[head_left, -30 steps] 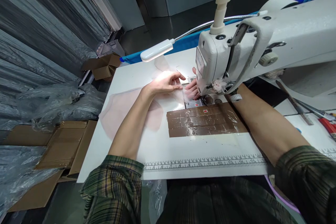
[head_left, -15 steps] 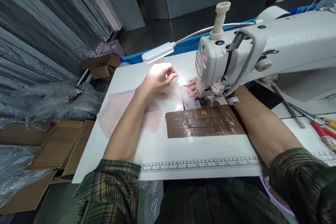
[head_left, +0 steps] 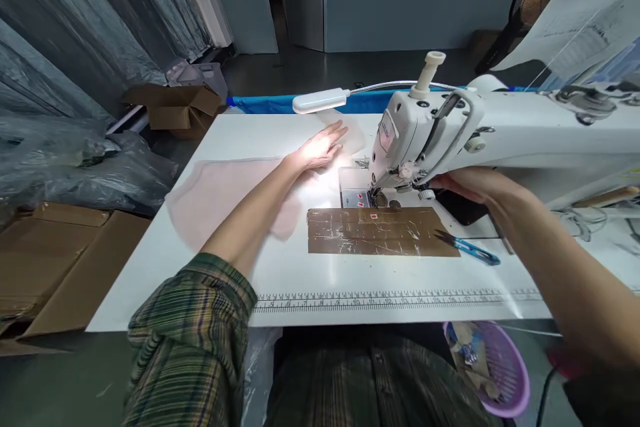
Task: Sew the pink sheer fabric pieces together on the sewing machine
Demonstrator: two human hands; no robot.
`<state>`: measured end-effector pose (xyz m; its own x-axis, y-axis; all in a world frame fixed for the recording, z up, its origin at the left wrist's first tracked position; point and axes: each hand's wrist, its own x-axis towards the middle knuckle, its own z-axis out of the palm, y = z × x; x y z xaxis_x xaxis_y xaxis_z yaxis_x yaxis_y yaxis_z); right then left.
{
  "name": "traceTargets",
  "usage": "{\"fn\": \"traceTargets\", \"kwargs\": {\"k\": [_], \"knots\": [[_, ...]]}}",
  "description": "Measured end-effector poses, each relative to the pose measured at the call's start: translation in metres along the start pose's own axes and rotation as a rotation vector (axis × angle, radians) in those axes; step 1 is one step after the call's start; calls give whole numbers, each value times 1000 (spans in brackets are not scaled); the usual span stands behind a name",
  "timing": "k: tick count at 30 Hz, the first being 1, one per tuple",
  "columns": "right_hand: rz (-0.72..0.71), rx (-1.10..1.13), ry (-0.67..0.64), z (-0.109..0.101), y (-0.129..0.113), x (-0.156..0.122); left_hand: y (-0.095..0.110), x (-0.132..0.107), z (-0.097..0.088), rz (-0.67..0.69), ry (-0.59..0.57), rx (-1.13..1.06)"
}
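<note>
My left hand (head_left: 323, 147) lies flat with fingers stretched out on a sheer pale pink fabric (head_left: 220, 197), in the bright patch under the lamp (head_left: 320, 101). The fabric spreads left across the white table (head_left: 300, 273). My right hand (head_left: 457, 181) is under the arm of the white sewing machine (head_left: 525, 130), just right of the needle area. Its fingertips are hidden behind the machine head. A brown taped patch (head_left: 375, 230) covers the table in front of the needle plate (head_left: 355, 197).
Blue-handled snips (head_left: 467, 250) lie right of the brown patch. A printed ruler (head_left: 380, 300) runs along the table's front edge. A purple basket (head_left: 500, 373) hangs below at right. Cardboard boxes (head_left: 60, 260) and plastic-wrapped bundles (head_left: 75, 167) crowd the floor at left.
My left hand has opened flat and moved farther back on the fabric. My right hand has drawn away from the needle to the right, under the machine arm. The view has pulled back.
</note>
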<state>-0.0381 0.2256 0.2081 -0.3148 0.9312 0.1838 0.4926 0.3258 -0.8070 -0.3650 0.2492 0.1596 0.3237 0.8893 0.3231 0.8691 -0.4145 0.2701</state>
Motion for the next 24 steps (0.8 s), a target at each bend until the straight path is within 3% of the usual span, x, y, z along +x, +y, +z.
{"fn": "traceTargets", "kwargs": {"k": [3, 5, 9, 12, 14, 18, 24], "knots": [[161, 10, -203, -26, 19, -24, 5, -16, -9, 13, 32, 16], [205, -109, -259, -44, 33, -49, 16, -27, -12, 23, 20, 19], [59, -442, -231, -66, 54, -94, 54, -45, -2, 87, -76, -13], [-60, -585, -238, -67, 66, -114, 79, -56, 11, 167, -194, -22], [-158, -696, -251, -63, 73, -122, 85, -64, 17, 158, -235, 16], [-303, -796, -217, -53, 82, -130, 76, -85, 18, 110, -239, 53], [-395, -950, -168, -39, 80, -127, 72, -101, 12, 117, -190, 48]]}}
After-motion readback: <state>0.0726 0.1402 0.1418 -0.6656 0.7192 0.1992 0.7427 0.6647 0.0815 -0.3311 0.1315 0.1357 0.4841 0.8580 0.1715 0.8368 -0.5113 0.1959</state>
